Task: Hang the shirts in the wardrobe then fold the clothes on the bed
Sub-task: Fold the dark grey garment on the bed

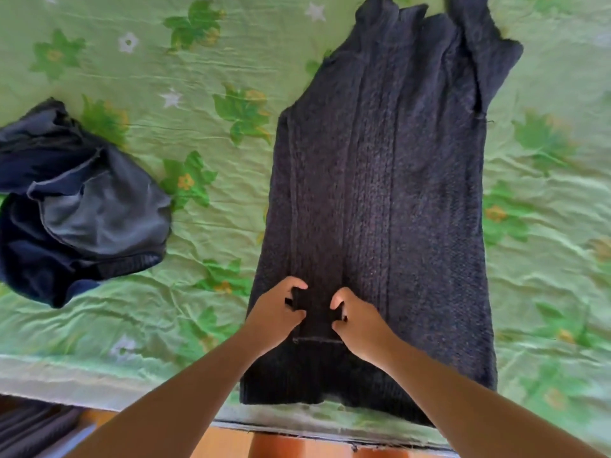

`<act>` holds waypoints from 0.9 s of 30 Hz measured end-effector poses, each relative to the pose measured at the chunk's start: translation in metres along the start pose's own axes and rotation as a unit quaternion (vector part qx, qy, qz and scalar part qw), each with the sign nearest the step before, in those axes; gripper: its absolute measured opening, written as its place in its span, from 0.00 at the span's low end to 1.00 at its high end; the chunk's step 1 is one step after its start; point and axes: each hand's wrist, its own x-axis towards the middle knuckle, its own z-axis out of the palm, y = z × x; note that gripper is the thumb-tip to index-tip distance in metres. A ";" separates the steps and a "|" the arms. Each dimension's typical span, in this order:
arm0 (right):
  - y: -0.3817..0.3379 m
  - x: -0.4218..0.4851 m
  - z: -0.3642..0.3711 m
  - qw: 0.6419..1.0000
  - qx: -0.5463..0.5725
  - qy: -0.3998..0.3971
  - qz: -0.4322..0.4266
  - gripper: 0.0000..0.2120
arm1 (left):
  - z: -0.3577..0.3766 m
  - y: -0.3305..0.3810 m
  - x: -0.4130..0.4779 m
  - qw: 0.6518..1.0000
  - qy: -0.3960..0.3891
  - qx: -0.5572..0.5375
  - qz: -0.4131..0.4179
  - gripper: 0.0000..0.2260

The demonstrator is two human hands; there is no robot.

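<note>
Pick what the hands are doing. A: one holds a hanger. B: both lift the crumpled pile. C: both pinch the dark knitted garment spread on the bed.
C: the left hand and right hand each pinch the knitted garment near its close end; the crumpled pile lies untouched.

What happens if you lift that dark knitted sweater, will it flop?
Probably flops: the sweater bunches where the left hand and right hand pinch it. Thick knit, so likely heavyish. Fuzzy yarn, so unlikely to slip.

Bright even daylight, soft faint shadows, slightly soft focus, wide-angle bending at edges
</note>
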 end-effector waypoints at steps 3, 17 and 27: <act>-0.008 0.003 -0.010 0.995 -0.091 0.005 -0.032 0.10 | -0.004 0.008 0.002 0.975 0.056 0.207 0.067 0.16; 0.009 0.082 -0.221 0.964 -0.184 0.177 -0.079 0.15 | -0.022 0.155 0.141 0.847 0.142 0.487 0.160 0.17; -0.008 0.175 -0.388 0.854 -0.319 0.401 -0.094 0.19 | -0.017 0.310 0.276 0.916 0.102 0.233 0.311 0.20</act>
